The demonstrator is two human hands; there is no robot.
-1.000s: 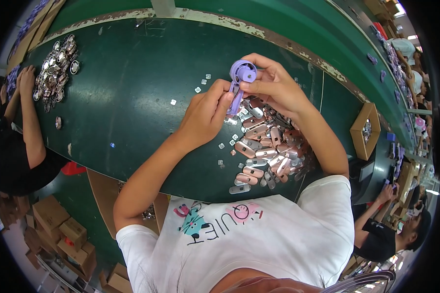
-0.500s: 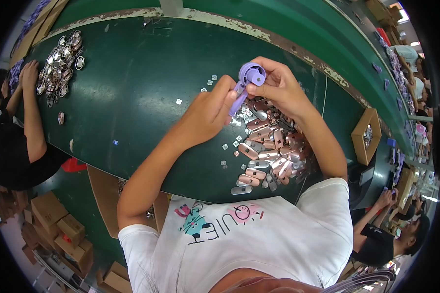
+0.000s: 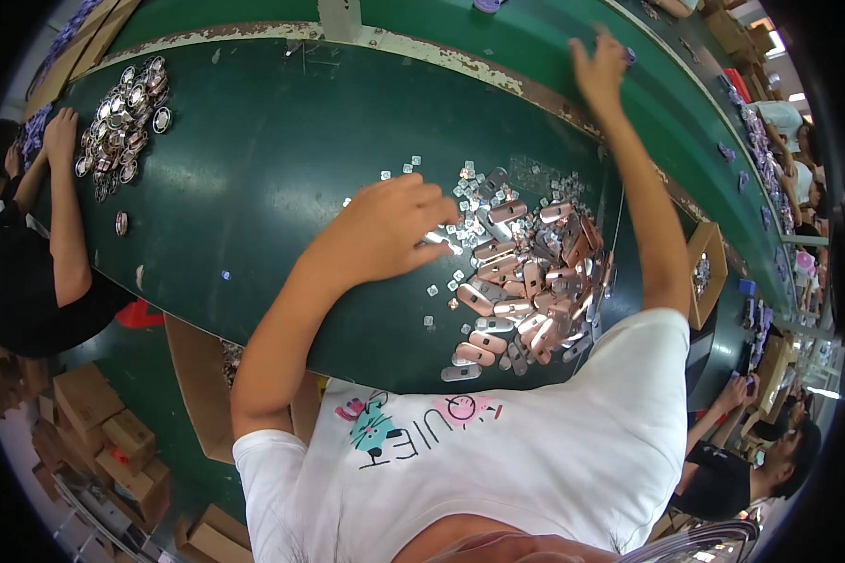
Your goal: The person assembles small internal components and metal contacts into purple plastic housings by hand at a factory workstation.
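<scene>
My left hand (image 3: 385,230) hovers over the table at the left edge of the parts pile, thumb and curled fingers apart, nothing visible in its grip. Small clear square pieces (image 3: 468,174) lie scattered around its fingertips. Beside them is a heap of pink and silver oblong metal covers (image 3: 532,279). My right hand (image 3: 601,73) reaches far out over the green conveyor belt (image 3: 526,42), its fingers spread. Just beyond those fingers shows a purple plastic part (image 3: 628,56), partly hidden by the hand.
Another purple part (image 3: 487,5) sits on the belt at the top edge. A worn metal rail (image 3: 441,63) divides belt and table. Round metal parts (image 3: 117,127) are heaped at far left by a co-worker's arm (image 3: 64,206). Cardboard boxes stand at right (image 3: 709,272) and lower left (image 3: 192,389).
Both hands held the purple part above the pile. My right hand has carried it up and away to the belt and opened; my left hand has let go and stays near the clear squares.
</scene>
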